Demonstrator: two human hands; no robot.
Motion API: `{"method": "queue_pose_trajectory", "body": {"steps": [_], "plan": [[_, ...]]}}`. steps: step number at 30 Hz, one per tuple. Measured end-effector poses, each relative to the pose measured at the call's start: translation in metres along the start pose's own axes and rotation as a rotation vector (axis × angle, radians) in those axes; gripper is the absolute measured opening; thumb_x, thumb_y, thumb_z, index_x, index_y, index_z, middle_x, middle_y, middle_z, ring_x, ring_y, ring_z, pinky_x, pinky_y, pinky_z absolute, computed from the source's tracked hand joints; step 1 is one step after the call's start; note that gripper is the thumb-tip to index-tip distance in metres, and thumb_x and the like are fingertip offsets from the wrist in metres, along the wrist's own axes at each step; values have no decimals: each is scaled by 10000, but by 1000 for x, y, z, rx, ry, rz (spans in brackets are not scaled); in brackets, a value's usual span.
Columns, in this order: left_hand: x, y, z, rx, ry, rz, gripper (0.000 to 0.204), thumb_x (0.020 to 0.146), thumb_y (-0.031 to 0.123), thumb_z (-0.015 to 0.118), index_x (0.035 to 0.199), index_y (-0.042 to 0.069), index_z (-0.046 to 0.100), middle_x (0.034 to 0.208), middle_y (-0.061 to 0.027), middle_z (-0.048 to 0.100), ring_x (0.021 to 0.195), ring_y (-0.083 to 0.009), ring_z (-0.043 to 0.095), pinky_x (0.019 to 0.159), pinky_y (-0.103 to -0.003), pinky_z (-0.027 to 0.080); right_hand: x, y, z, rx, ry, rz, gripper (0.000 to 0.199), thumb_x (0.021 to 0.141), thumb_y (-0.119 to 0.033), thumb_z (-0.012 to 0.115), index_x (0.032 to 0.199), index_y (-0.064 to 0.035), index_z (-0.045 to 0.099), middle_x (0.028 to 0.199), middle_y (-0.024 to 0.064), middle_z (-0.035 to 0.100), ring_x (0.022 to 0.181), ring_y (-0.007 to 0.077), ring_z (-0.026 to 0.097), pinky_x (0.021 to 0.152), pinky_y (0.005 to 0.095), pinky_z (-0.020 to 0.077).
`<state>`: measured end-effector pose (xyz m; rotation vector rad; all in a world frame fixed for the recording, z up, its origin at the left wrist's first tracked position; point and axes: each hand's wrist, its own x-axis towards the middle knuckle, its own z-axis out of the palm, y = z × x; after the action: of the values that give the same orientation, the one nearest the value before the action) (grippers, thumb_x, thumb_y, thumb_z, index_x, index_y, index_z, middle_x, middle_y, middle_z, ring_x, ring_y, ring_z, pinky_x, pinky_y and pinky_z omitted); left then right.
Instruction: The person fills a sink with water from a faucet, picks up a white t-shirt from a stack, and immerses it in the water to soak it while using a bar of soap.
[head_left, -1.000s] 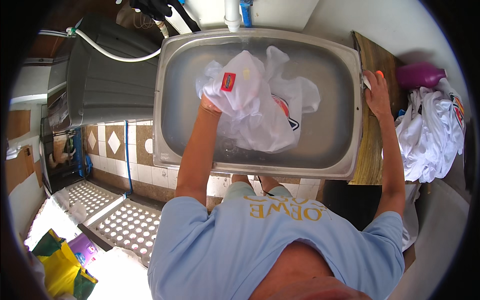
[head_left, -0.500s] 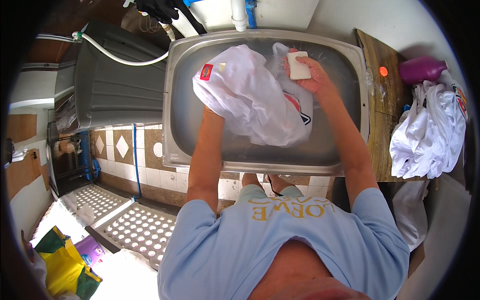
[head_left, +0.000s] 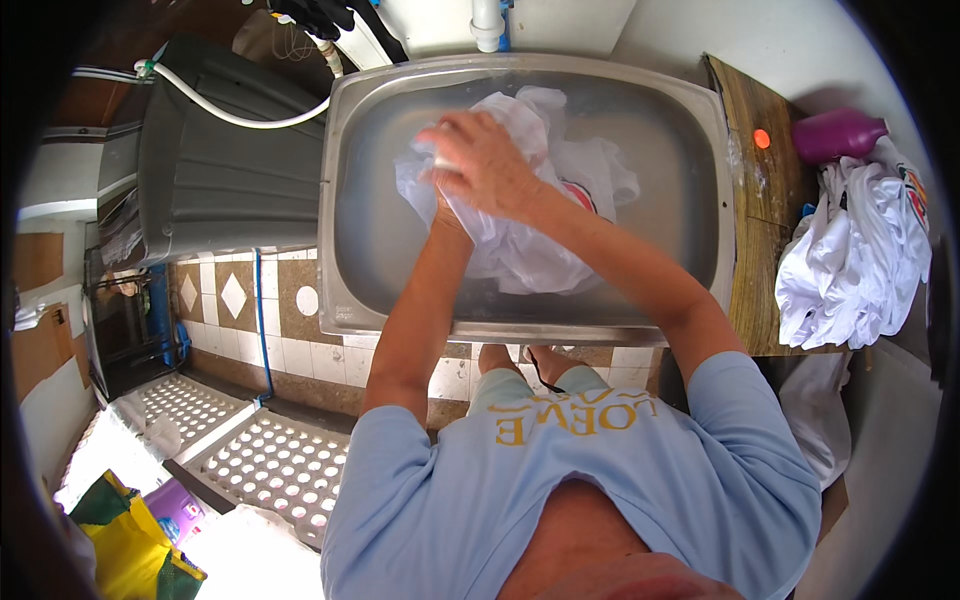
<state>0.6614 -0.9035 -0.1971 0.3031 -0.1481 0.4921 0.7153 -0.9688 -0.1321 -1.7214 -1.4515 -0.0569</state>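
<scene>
A wet white garment [head_left: 535, 255] with a red and dark print lies bunched in the steel sink basin [head_left: 660, 130]. My left hand [head_left: 446, 200] is inside or beneath its left part; cloth and the other hand hide its fingers. Across the top of it my right hand [head_left: 485, 170] presses on the cloth, slightly blurred, its fingers curled. A pale edge of the bar of soap [head_left: 438, 160] shows under the right palm, and the rest of the bar is covered.
On the wooden board [head_left: 755, 280] at the right lie an orange cap [head_left: 762, 139], a purple bottle [head_left: 838, 136] and a pile of white clothes [head_left: 845, 265]. A dark grey ribbed panel [head_left: 225, 150] with a white hose [head_left: 235, 118] stands at the left.
My right hand has swung left with the soap, from the basin's right side onto the cloth over my left hand. The garment is more bunched, and its red label is no longer visible.
</scene>
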Motion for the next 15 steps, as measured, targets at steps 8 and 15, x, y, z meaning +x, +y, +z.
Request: {"method": "queue_pose_trajectory", "body": {"steps": [8, 15], "plan": [[-9, 6, 26, -211, 269, -170, 447, 982, 392, 341, 1317, 106, 419, 1260, -142, 509, 1157, -299, 517, 984, -436, 452, 23, 35, 6, -75, 109, 313, 342, 826, -347, 635, 1118, -174, 598, 1103, 115, 571, 1062, 326, 510, 917, 463, 384], [-16, 19, 6, -294, 149, -208, 464, 985, 363, 314, 1340, 77, 401, 1291, -152, 500, 1178, -331, 498, 991, -436, 447, 11, 15, 1, -70, 67, 7, 305, 839, -306, 637, 1068, -109, 597, 1069, 131, 590, 985, 324, 551, 846, 421, 442]]}}
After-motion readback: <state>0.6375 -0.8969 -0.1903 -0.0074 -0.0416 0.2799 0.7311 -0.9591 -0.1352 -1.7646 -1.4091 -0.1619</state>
